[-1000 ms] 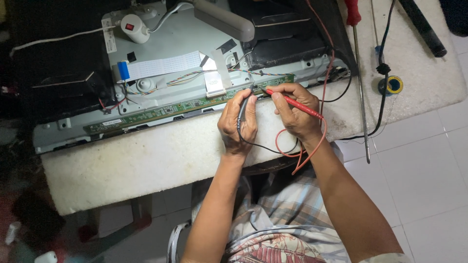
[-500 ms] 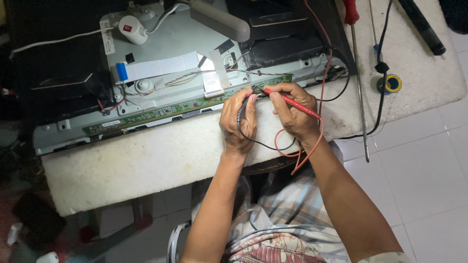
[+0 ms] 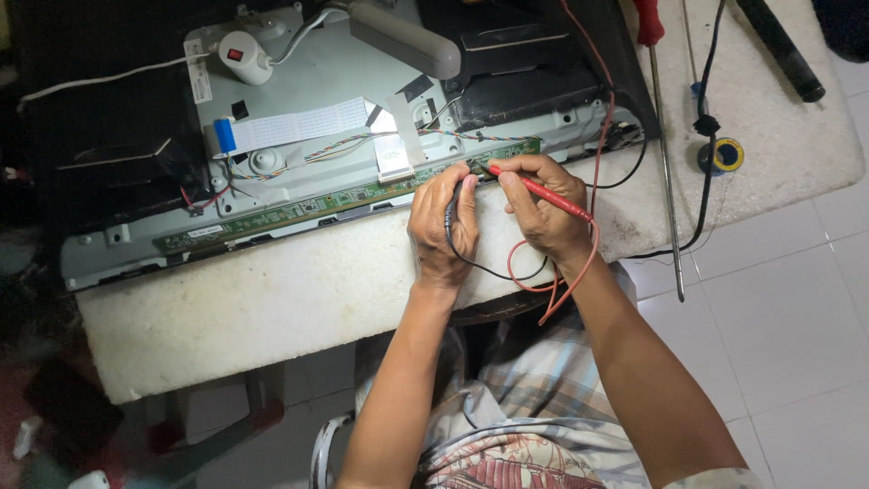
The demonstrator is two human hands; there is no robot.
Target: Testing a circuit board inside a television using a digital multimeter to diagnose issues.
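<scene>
Probing step: left hand [image 3: 443, 226] pinches black probe [image 3: 451, 201], right hand [image 3: 541, 204] pinches red probe [image 3: 539, 191], tips on green circuit strip [image 3: 344, 196]. Next prob needs steady tip contact w/ adjacent pads.

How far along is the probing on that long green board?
Done: the panel's back is open, with the long green circuit board exposed. In hand: the right hand presses the red probe to the board's right end, and the left hand holds the black probe beside it. Left: the board's left stretch has no probe on it.
</scene>
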